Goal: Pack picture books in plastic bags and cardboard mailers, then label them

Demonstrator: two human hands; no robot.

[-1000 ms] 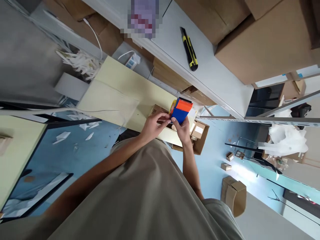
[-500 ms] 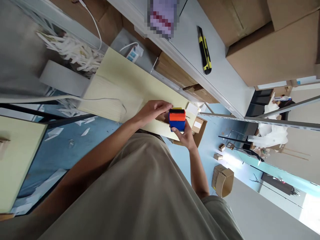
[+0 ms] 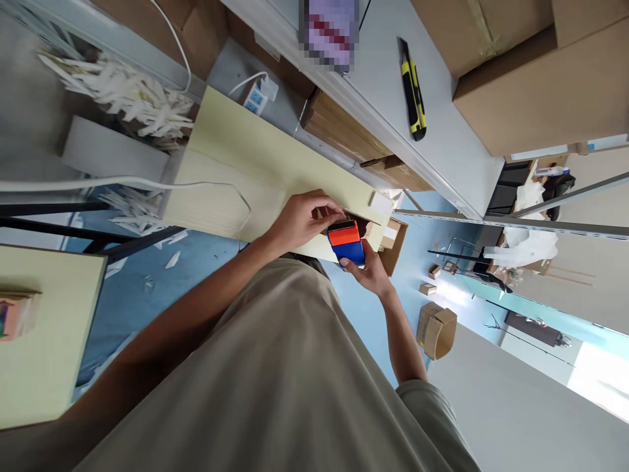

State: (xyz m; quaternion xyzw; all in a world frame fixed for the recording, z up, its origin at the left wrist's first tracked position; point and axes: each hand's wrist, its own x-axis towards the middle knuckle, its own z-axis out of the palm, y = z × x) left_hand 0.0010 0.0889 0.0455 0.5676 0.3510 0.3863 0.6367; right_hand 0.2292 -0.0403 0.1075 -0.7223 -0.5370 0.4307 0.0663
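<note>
My right hand is wrapped round a red-and-blue tape dispenser with a black strip along its upper edge. Its thumb lies on the blue part. My left hand is beside the dispenser, thumb and fingers pinched together at the black edge. What those fingertips hold, if anything, is too small to make out. Both hands are over the pale yellow board, close to my body. Just behind the dispenser a dark brown patch shows, partly covered by it.
A yellow-and-black utility knife lies on the grey shelf, near large cardboard boxes. A white cable crosses the board's left part. A power strip sits behind the board. An open carton stands on the floor at right.
The dispenser has tilted in my right hand and sits slightly lower. My left hand has moved a little right, its fingers now right at the black edge. The view has shifted slightly.
</note>
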